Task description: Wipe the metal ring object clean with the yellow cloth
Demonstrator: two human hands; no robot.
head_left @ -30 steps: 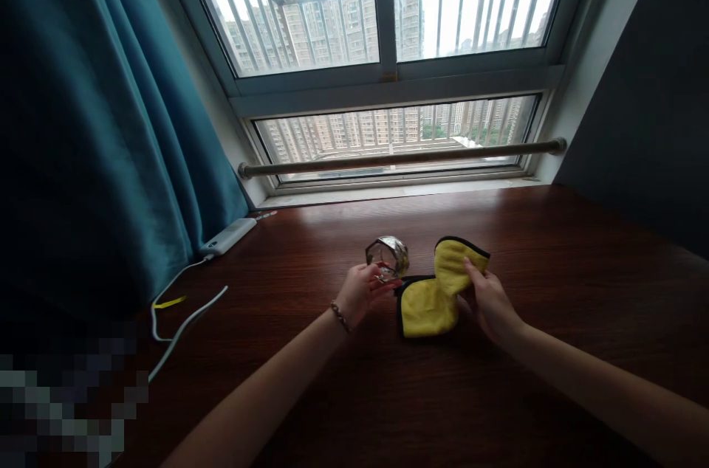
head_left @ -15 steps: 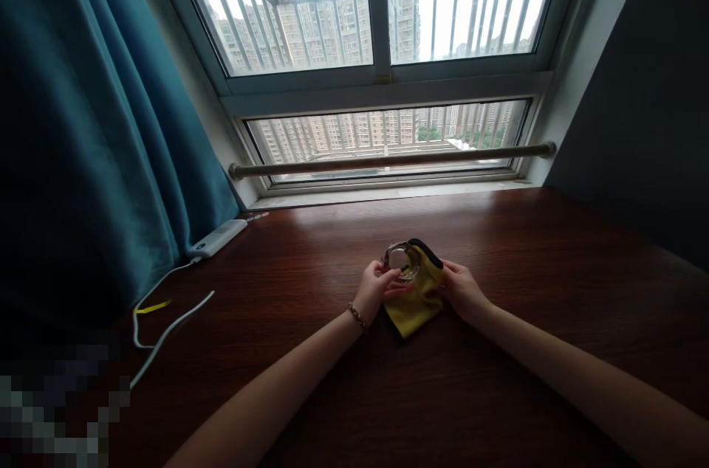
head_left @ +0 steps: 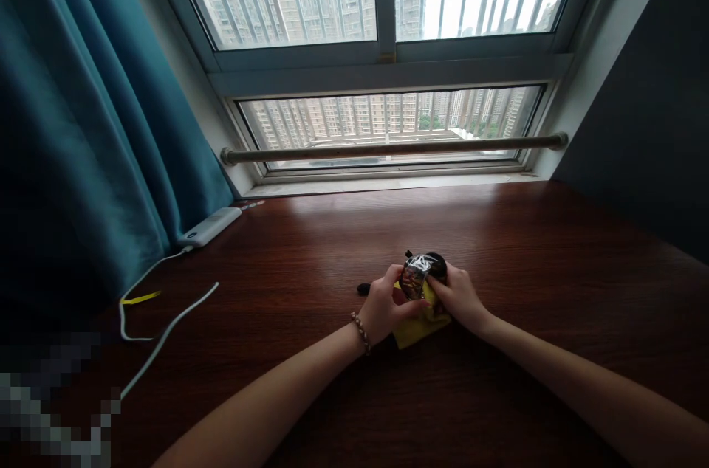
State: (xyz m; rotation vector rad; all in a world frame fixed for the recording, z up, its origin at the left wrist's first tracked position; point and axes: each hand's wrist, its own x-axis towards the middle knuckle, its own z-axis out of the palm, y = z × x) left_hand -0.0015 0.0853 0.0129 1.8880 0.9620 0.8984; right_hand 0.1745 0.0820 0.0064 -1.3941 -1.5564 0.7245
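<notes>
Between my hands, over the wooden tabletop, is a round, shiny, dark-looking object (head_left: 416, 272) with bright reflections; its exact kind I cannot make out. My left hand (head_left: 383, 305) curls round its left side, thumb reaching across the front. A yellow cloth (head_left: 413, 334) with black edging lies bunched beneath and against the object. My right hand (head_left: 461, 297) is closed on the cloth at the right, its thumb pressed in near the object. Part of the cloth is hidden by my fingers. A small black piece (head_left: 363, 289) sticks out beyond my left hand.
A white power strip (head_left: 210, 227) lies at the left beside the blue curtain (head_left: 133, 121), with a white cable (head_left: 171, 325) and a yellow tie (head_left: 141, 298). Behind the wooden surface (head_left: 310, 232) stands a window with a horizontal bar (head_left: 388, 149).
The clear, ring-like rim seen before has turned, and a dark shiny side now faces me. The cloth is more bunched, and both hands have closed in round the object.
</notes>
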